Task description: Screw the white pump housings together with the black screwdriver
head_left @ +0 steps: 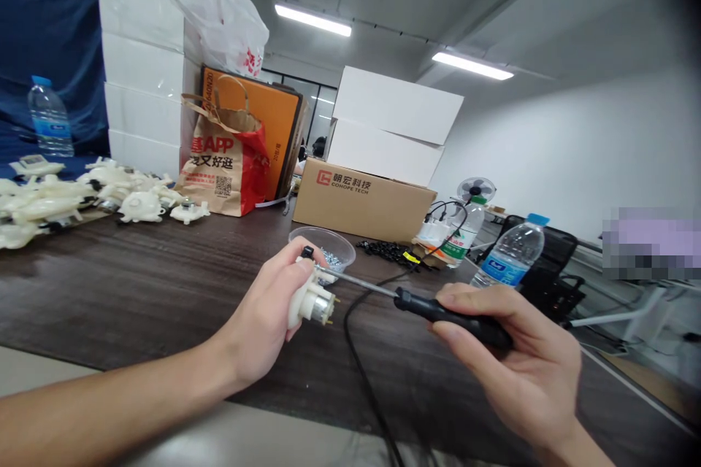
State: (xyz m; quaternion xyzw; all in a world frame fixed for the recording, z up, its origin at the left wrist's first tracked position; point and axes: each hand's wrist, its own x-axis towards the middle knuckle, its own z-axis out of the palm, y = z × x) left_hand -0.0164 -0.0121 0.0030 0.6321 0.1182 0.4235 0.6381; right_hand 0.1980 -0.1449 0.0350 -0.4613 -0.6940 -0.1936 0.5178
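Note:
My left hand is closed around a white plastic motor housing, whose small metal motor points right. A small black piece sits at its top, by my thumb. In my right hand is a screwdriver with a black handle, its metal shaft pointing left. The shaft's tip reaches the housing near my left thumb; the exact contact point is too small to make out. Just behind the housing stands a clear round bowl of small metal screws, partly hidden by my left hand.
Several white housings lie piled at the left. A paper bag, a cardboard box and small black parts stand or lie at the back. Water bottles are on the right. A black cable crosses the dark table.

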